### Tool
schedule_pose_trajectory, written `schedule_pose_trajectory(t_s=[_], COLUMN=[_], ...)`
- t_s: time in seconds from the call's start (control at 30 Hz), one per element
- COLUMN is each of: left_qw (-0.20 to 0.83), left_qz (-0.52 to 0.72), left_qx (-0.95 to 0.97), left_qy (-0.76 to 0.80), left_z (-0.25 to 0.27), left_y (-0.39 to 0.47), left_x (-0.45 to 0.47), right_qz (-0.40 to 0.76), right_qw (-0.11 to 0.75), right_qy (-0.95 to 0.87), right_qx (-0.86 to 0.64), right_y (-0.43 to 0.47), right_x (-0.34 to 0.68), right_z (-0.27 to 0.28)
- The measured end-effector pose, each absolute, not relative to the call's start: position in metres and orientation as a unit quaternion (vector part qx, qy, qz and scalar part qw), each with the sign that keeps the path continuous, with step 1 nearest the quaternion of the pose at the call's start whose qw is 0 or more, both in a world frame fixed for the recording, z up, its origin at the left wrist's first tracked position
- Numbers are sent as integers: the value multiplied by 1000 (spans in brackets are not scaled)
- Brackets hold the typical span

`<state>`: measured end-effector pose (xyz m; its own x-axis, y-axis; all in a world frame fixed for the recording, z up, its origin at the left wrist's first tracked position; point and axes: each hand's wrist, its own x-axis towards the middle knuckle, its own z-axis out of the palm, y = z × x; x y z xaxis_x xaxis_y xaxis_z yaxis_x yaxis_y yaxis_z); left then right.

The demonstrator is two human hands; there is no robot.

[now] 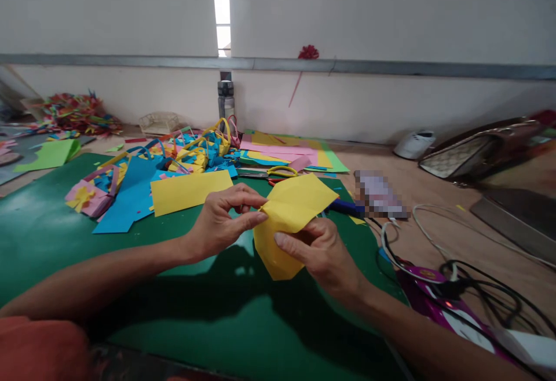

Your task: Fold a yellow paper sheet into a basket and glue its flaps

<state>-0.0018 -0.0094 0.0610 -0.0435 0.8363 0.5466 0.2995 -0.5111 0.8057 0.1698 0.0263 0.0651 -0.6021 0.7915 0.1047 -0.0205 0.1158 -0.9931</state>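
Note:
A folded piece of yellow paper [299,198] is held up above the green mat [182,311], bent so that one flap points up and right and another hangs down. My left hand [223,216] pinches its left edge between thumb and fingertips. My right hand [324,248] grips the lower part, thumb on the front and fingers hidden behind it. Left of my hands lie a flat yellow sheet [191,191] and a blue sheet [132,196]. Scissors [256,174] with yellow and red handles rest just beyond the paper.
Small paper baskets [200,152] are heaped at the back. Stacked coloured sheets [282,152] lie near the wall, beside a bottle [226,100]. To the right are a blurred-out phone [380,193], a purple power strip [434,288] with tangled cables, and a handbag [478,149].

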Motion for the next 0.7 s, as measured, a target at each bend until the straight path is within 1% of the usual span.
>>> schedule_pose_trajectory(t_s=[0.23, 0.7], left_qw=[240, 246], left_qz=[582, 588], left_qx=[647, 644], left_qy=[430, 423], left_z=[59, 62], left_y=[-9, -8], left_x=[-3, -5], right_qz=[613, 609], right_qw=[333, 287], right_qy=[-677, -696], right_qx=[-235, -251], right_y=[28, 26], right_x=[170, 173], right_z=[62, 61])
